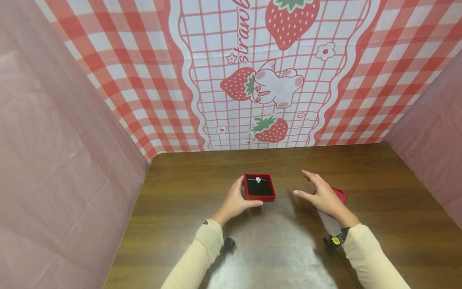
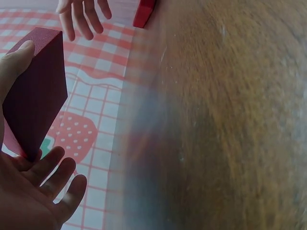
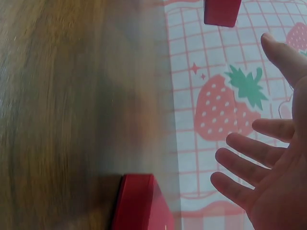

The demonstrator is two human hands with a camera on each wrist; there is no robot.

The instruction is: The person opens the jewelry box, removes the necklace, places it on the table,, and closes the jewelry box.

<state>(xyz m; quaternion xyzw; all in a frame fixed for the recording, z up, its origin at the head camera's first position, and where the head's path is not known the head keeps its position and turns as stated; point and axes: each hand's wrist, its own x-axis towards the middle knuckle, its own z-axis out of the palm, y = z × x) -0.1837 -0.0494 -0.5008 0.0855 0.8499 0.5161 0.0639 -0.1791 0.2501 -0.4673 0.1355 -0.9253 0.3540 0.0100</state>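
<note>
My left hand (image 1: 234,203) grips a small square red box (image 1: 260,198) by its left side, thumb at the near edge and fingers at the far corner. A black pad fills the box, and across it lies a thin silver chain with a pale round charm (image 1: 258,180). In the left wrist view the box's dark red underside (image 2: 38,91) shows, raised above the table. My right hand (image 1: 323,197) hovers to the right of the box, thumb and fingers spread, holding nothing. Behind it on the table lies a red lid-like piece (image 1: 340,195), partly hidden by the hand; the right wrist view shows this red piece (image 3: 139,203) too.
The brown wooden table (image 1: 173,224) reaches back to a red-and-white checked strawberry cloth (image 1: 231,112). Pink drapes hang at the left (image 1: 72,160) and right sides. A black strap with a camera (image 1: 335,240) sits on the right wrist.
</note>
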